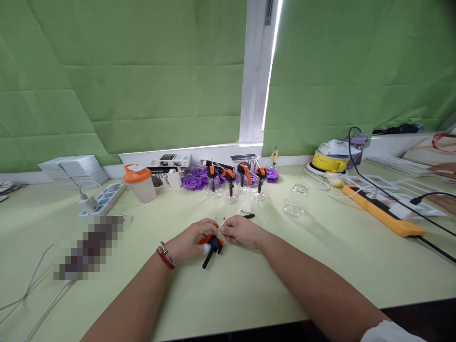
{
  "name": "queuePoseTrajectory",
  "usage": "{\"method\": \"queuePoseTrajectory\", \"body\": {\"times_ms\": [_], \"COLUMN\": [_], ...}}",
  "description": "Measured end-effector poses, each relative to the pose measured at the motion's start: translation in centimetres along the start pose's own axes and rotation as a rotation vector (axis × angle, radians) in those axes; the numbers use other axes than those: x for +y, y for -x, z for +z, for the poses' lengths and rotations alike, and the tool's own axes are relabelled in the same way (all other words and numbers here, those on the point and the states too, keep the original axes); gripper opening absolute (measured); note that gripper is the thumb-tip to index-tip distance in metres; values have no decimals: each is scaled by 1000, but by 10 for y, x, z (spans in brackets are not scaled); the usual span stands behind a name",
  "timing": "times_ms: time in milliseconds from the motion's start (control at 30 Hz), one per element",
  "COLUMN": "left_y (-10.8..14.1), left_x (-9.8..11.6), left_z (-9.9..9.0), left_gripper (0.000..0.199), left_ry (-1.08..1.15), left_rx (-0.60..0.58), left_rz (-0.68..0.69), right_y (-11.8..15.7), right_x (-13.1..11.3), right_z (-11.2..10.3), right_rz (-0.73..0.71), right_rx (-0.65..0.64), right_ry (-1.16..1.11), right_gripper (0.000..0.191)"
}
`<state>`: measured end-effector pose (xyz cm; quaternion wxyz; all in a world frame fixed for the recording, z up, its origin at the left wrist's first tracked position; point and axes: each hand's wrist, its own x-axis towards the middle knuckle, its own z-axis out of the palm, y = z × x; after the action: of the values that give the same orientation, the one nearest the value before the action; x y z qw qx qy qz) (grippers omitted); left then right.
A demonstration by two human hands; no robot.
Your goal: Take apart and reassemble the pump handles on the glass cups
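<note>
My left hand point(192, 241) is closed around a black-and-orange lever mechanism point(214, 243) with a black stem, low over the table. It wears a red and silver bracelet. The fingers of my right hand point(240, 232) pinch a thin metal pin point(222, 235) against the mechanism's right side; how far it sits in is too small to tell. Just beyond my right hand lie a coil spring point(245, 212) and a small black part point(249, 216). Tiny bits rest near my fingertips. Several glass jars topped with similar black-and-orange lever heads point(231, 176) stand farther back.
A bare glass jar point(295, 203) stands right of centre. Behind are purple plastic parts point(194, 183), boxes point(167, 179) and an orange-lidded shaker point(142, 187). Power strips point(384, 211) and cables flank both sides. Another person's hand point(443, 170) shows at far right.
</note>
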<state>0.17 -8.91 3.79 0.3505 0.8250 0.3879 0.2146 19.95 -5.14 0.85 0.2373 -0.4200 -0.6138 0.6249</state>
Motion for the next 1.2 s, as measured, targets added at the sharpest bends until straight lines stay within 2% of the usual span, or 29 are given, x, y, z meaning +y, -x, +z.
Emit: {"method": "queuePoseTrajectory", "body": {"times_ms": [67, 133, 200, 233, 333, 433, 500, 600, 700, 767, 867, 933, 1033, 1100, 1200], "left_y": [3, 5, 6, 5, 3, 0, -1, -1, -2, -3, -4, -4, -2, -2, -5], "left_x": [-2, -7, -13, -17, -29, -38, -43, -47, -46, -42, -32, -28, -33, -42, -56], "left_z": [-6, -14, -20, -23, -27, -25, -23, -19, -14, -11, -9, -11, -19, -24, -25], "left_gripper": [29, 27, 22, 21, 27, 37, 38, 37, 40, 41, 43, 44, 41, 34, 24], "left_ry": [27, 16, -64, -127, -260, -215, -177, -109, -2, 74, 184, 249, 223, 23, -286], "left_rx": [-46, -30, 95, 194, 435, 476, 467, 460, 427, 388, 350, 344, 407, 484, 551], "left_rz": [-48, -103, -173, -227, -416, -521, -541, -507, -445, -385, -292, -274, -360, -492, -645], "right_y": [-3, -7, -11, -13, -22, -31, -34, -32, -25, -22, -20, -20, -21, -22, -21], "right_x": [0, 2, 5, 8, 17, 23, 25, 21, 16, 14, 11, 10, 8, 8, 8], "right_z": [-2, -2, 2, 6, 19, 30, 32, 32, 32, 33, 33, 29, 17, 8, 0], "right_rz": [-18, -120, -292, -386, -571, -585, -569, -557, -511, -458, -405, -393, -395, -409, -429], "right_rx": [119, 287, 409, 424, 340, 249, 224, 247, 352, 408, 411, 451, 654, 783, 835], "right_ry": [2, 31, 151, 264, 725, 1065, 1132, 1055, 929, 887, 870, 815, 640, 526, 447], "right_gripper": [26, 25, 20, 18, 15, 16, 16, 18, 27, 31, 31, 33, 36, 36, 36]}}
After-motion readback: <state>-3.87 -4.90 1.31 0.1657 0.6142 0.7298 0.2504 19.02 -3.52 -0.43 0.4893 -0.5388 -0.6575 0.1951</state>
